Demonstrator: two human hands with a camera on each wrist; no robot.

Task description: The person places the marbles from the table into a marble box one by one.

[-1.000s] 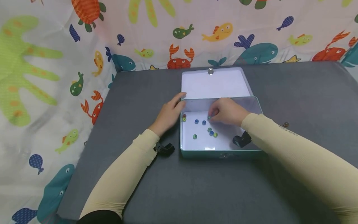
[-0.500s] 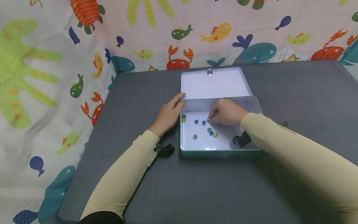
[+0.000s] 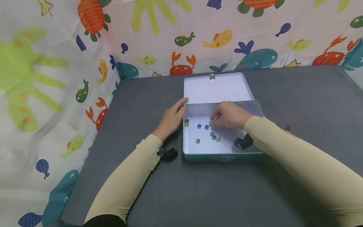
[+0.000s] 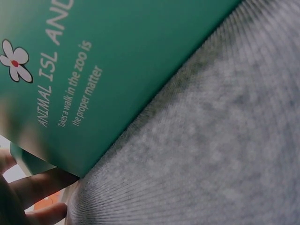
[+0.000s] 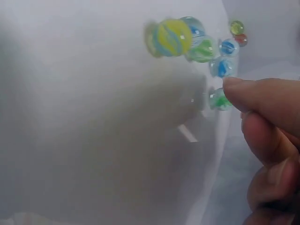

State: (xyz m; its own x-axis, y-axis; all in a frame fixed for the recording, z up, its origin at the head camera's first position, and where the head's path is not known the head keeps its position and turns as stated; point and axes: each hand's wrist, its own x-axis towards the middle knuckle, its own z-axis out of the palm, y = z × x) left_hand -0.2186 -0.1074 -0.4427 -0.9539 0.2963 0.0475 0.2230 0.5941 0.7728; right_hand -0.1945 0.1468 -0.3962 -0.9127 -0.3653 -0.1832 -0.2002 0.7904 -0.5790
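An open green tin box (image 3: 215, 157) with a white inside stands on the grey table. The left hand (image 3: 171, 119) holds its back left corner, thumb at the rim; in the left wrist view, fingers (image 4: 40, 187) reach round that corner beside the box's printed green side. The right hand (image 3: 231, 115) is inside the box. Its thumb and index finger are slightly parted at a green-swirled marble (image 5: 219, 100), which sits on the box floor right at a fingertip (image 5: 236, 89). Its other fingers are curled in. Nearby are blue marbles (image 3: 206, 127) and a yellow-blue marble (image 5: 172, 37).
The white-lined lid (image 3: 216, 90) lies folded back behind the box. A brown marble (image 3: 287, 127) lies on the table to the right. Another green marble (image 3: 197, 141) and a yellow and red pair (image 3: 187, 122) are inside. A patterned curtain (image 3: 158, 41) hangs behind.
The right index fingertip has lifted slightly from the thumb, with the green marble left on the floor beneath. The left hand keeps its place on the box. The head view has tilted slightly upward.
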